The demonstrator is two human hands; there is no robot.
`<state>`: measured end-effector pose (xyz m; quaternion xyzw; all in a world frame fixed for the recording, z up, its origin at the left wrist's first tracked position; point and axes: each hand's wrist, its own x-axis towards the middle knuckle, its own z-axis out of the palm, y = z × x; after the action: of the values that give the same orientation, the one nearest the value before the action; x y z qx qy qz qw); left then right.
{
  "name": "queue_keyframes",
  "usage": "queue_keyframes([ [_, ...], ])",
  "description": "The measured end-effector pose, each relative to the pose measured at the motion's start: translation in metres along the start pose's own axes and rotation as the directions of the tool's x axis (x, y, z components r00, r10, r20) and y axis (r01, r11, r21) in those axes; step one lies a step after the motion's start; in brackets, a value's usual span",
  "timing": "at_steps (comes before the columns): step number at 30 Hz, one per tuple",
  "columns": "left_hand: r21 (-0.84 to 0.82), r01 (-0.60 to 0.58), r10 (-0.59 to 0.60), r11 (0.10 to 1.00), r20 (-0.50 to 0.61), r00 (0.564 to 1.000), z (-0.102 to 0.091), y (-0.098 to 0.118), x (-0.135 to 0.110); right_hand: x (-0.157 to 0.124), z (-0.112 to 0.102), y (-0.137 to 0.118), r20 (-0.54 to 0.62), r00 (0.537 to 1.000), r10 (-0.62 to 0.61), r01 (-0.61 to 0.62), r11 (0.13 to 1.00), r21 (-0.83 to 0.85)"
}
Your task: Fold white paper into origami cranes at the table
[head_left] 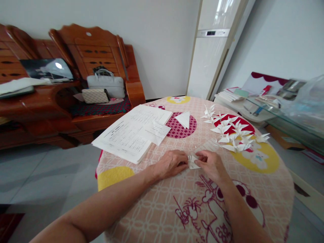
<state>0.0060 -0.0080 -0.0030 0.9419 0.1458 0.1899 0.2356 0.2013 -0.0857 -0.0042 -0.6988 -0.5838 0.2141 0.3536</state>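
Note:
My left hand (172, 163) and my right hand (211, 163) meet over a small folded piece of white paper (192, 162) lying on the round table's pink patterned cloth (177, 202). Both hands have their fingers curled and pinched on the paper's edges. Most of the paper is hidden between the fingers. Several finished white paper cranes (233, 135) lie just beyond my right hand. A folded white paper triangle (184, 118) rests further back on a red dotted circle.
A stack of printed sheets (131, 133) lies at the table's left, overhanging its edge. A wooden bench (76, 84) with bags (106, 86) stands to the left. A tall white air conditioner (210, 50) stands behind, and a cluttered glass shelf (273, 104) is on the right.

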Motion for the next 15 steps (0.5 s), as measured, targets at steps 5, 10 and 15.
queue_keyframes([
  [5, -0.097, 0.242, -0.252, 0.965, -0.105, 0.962, 0.008, 0.001, 0.009, 0.000, -0.001, -0.004, 0.015, 0.989, 0.149, -0.150, 0.974, 0.168],
  [10, -0.131, 0.243, -0.260, 0.961, -0.131, 0.957, 0.012, 0.000, 0.012, -0.002, -0.004, -0.006, 0.174, 0.970, 0.167, -0.213, 0.931, 0.295],
  [15, -0.212, 0.225, -0.281, 0.951, -0.289, 0.915, 0.012, -0.004, 0.012, -0.003, 0.000, -0.006, 0.197, 0.964, 0.181, -0.253, 0.858, 0.447],
])
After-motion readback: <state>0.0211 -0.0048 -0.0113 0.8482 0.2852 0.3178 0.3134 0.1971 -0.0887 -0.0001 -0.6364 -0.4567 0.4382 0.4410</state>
